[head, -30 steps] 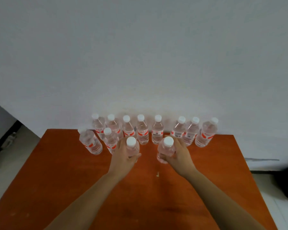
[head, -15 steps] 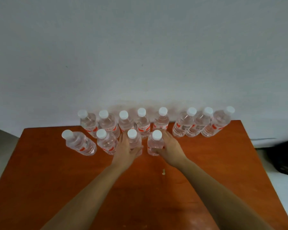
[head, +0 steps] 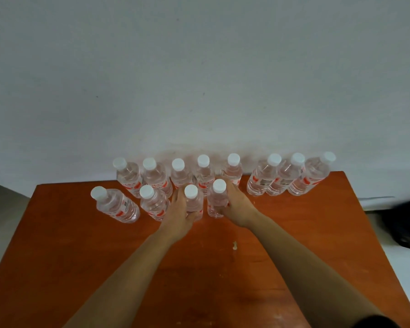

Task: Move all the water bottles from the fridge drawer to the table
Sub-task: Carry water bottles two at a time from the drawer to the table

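Several clear water bottles with white caps and red labels stand on the orange-brown table. A back row runs along the wall. In front of it stand two more bottles at the left. My left hand is wrapped around one upright bottle in this front row. My right hand grips another upright bottle just to its right. Both held bottles rest with their bases on the table, side by side. The fridge drawer is out of view.
A plain white wall rises right behind the table. A small pale speck lies on the tabletop between my forearms. A dark object sits on the floor past the table's right edge. Grey floor shows at the left.
Both hands pushed their bottles farther from me, closer together and up to the back row. The view shifted, so the table and bottles now sit more to the right.
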The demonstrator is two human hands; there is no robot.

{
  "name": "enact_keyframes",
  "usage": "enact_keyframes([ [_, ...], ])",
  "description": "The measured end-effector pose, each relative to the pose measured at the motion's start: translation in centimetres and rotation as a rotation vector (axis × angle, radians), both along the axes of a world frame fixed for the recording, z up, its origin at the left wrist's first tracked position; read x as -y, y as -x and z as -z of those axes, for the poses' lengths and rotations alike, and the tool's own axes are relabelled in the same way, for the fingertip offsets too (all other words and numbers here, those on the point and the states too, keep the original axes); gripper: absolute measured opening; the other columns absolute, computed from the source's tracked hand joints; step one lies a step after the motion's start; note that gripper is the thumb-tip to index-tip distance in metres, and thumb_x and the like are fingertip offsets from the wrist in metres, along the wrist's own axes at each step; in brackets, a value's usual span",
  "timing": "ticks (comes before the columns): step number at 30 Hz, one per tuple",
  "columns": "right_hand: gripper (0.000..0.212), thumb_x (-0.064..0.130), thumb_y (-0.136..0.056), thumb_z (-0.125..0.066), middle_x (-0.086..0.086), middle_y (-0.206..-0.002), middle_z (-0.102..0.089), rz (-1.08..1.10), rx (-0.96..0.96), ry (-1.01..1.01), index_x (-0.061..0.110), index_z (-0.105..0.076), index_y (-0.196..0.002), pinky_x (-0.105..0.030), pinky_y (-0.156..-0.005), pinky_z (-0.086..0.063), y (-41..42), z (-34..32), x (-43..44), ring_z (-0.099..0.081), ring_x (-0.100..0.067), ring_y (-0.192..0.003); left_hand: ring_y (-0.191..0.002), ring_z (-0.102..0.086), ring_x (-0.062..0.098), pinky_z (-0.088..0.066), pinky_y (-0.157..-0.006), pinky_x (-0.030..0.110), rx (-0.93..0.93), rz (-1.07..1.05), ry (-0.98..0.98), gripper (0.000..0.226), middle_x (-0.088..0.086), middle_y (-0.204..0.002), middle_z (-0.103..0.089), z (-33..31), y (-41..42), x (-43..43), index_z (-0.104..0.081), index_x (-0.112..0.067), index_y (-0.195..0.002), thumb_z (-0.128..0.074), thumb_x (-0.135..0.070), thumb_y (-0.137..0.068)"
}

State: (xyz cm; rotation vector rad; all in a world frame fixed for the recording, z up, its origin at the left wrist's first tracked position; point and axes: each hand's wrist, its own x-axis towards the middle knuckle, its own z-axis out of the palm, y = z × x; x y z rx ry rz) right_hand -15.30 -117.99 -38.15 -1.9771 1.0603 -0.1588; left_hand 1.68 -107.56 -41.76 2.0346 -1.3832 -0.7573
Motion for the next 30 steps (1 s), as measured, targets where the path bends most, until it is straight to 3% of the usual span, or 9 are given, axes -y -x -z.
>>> enact_keyframes([
  [4, 0.086, 0.023, -0.092, -0.066, -0.001, -0.163, -0.023, -0.021, 0.023, 0.07, 0.03, -0.01, -0.156, -0.049, -0.117, -0.031, 1.2, -1.2, -1.2, -0.026, -0.024, -0.148, -0.145, -0.03, 0.021, -0.032, -0.116, 0.051, -0.029, -0.002, 0.054, 0.078, -0.004, -0.157, -0.028, -2.3, 0.6, -0.8, -0.018, -0.03, -0.151, -0.066, -0.031, -0.091],
  [6, 0.08, 0.02, -0.097, -0.057, -0.002, -0.164, -0.018, 0.005, 0.034, 0.142, 0.031, -0.005, -0.157, -0.048, -0.114, -0.035, 2.6, -2.5, -1.4, -0.031, -0.027, -0.145, -0.147, -0.027, 0.022, -0.031, -0.115, 0.051, 0.026, 0.016, 0.089, 0.068, -0.002, -0.162, -0.02, -4.6, 1.1, -1.3, -0.014, -0.032, -0.153, -0.053, -0.042, -0.098],
  [9, 0.061, 0.035, -0.105, -0.038, -0.006, -0.164, -0.014, 0.126, 0.012, 0.425, 0.029, -0.007, -0.157, -0.05, -0.109, -0.042, 5.0, -5.9, -1.0, -0.038, -0.03, -0.141, -0.151, -0.014, 0.026, -0.026, -0.119, 0.051, 0.376, -0.019, 0.143, 0.061, 0.003, -0.166, -0.009, -8.9, 2.1, -1.3, -0.013, -0.026, -0.156, -0.032, -0.048, -0.102],
  [12, 0.059, 0.052, -0.105, -0.027, -0.007, -0.166, -0.008, 0.26, -0.044, 0.727, 0.029, -0.011, -0.157, -0.048, -0.121, -0.019, 8.4, -10.5, -0.1, -0.013, -0.028, -0.152, -0.152, -0.011, 0.031, -0.018, -0.12, 0.051, 0.68, -0.082, 0.237, 0.06, 0.011, -0.165, -0.01, -14.1, 4.0, -0.3, -0.021, -0.02, -0.156, -0.028, -0.048, -0.104],
  [14, 0.061, 0.055, -0.104, -0.023, -0.009, -0.167, -0.003, 0.319, -0.117, 0.901, 0.028, -0.012, -0.158, -0.049, -0.123, -0.007, 11.8, -13.5, 0.4, -0.001, -0.029, -0.154, -0.151, -0.011, 0.034, -0.017, -0.119, 0.055, 0.802, -0.09, 0.301, 0.062, 0.014, -0.164, -0.012, -17.3, 5.9, 0.7, -0.022, -0.018, -0.156, -0.024, -0.052, -0.104],
  [18, 0.065, 0.058, -0.102, -0.024, -0.015, -0.166, -0.002, 0.439, -0.231, 1.101, 0.025, -0.021, -0.158, -0.057, -0.122, -0.01, 20.3, -17.9, 0.2, 0.003, -0.034, -0.153, -0.152, 0.0, 0.034, -0.014, -0.119, 0.062, 0.946, -0.039, 0.379, 0.066, 0.012, -0.166, -0.002, -22.9, 12.0, 2.7, -0.017, -0.025, -0.157, -0.013, -0.058, -0.101],
  [23, 0.068, 0.059, -0.101, -0.028, -0.013, -0.166, 0.004, 0.672, -0.359, 1.138, 0.026, -0.016, -0.159, -0.056, -0.122, -0.003, 31.9, -21.2, -2.1, 0.008, -0.034, -0.153, -0.152, 0.006, 0.034, -0.013, -0.117, 0.065, 0.92, 0.118, 0.544, 0.07, 0.011, -0.166, 0.006, -27.2, 22.9, 5.6, -0.012, -0.029, -0.158, -0.003, -0.064, -0.098],
  [30, 0.074, 0.061, -0.1, -0.031, -0.012, -0.166, 0.006, 0.985, -0.582, 1.065, 0.025, -0.007, -0.16, -0.054, -0.123, -0.005, 48.1, -21.7, -10.7, 0.009, -0.031, -0.153, -0.152, 0.013, 0.031, -0.007, -0.119, 0.063, 0.718, 0.465, 0.782, 0.071, 0.01, -0.165, 0.014, -27.7, 42.0, 7.1, -0.001, -0.027, -0.158, -0.012, -0.065, -0.098],
])
